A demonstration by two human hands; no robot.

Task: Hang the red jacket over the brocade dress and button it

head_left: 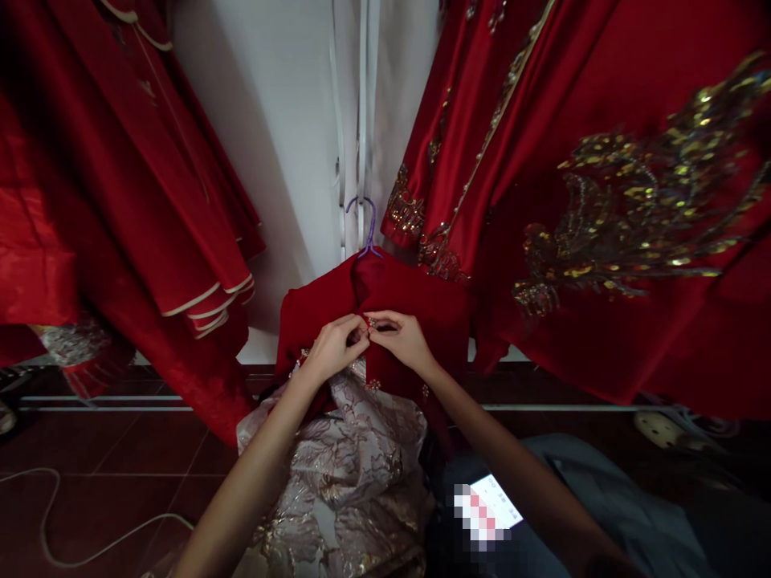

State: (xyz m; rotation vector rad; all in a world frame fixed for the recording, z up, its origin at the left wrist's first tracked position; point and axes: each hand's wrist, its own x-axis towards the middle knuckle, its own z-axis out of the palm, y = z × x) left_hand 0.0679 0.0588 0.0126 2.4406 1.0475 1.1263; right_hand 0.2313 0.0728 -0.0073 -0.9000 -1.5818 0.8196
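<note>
A dark red jacket (422, 309) hangs on a purple hanger (367, 229) against the white wall. My left hand (334, 349) and my right hand (403, 337) meet at the jacket's front opening. Both pinch the fabric edges around a small shiny fastening (372, 323) between the fingertips. Below the jacket hangs a pale skirt (343, 474) with gold and red embroidery, which my left forearm crosses.
Red garments with cream trim (150, 201) hang at the left. A large red robe with gold sequin embroidery (626, 217) hangs at the right. A white cable (54, 522) lies on the dark tiled floor. A grey garment (632, 514) sits at the lower right.
</note>
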